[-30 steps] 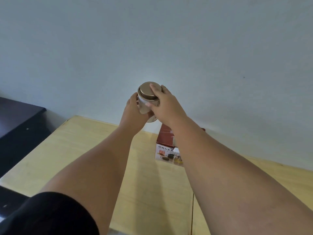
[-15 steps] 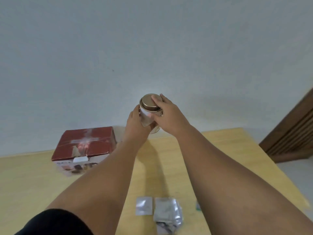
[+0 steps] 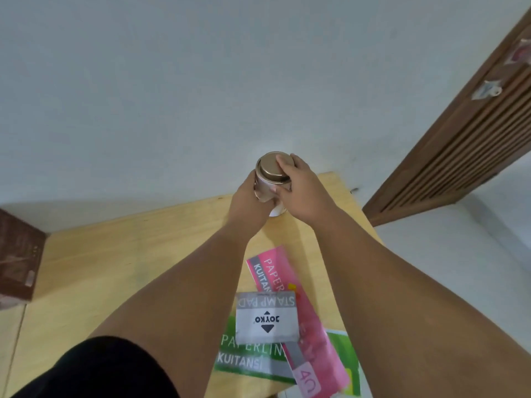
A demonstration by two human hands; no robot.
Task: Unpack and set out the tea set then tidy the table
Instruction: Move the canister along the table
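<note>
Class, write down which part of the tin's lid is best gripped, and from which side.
Grip the lid round its rim, coming from above: it is round, shallow and faces up. The right hand curls over it that way, while the left hand wraps the tin below from the left, which should steady it.

A plain, matte black sleeve (image 3: 94, 369) covers the left upper arm at the near left, its hem edge rounded. Beyond it the left forearm (image 3: 184, 282) and the right forearm (image 3: 388, 282) are bare, as are the left grip (image 3: 247, 202) and right grip (image 3: 304, 191).
</note>
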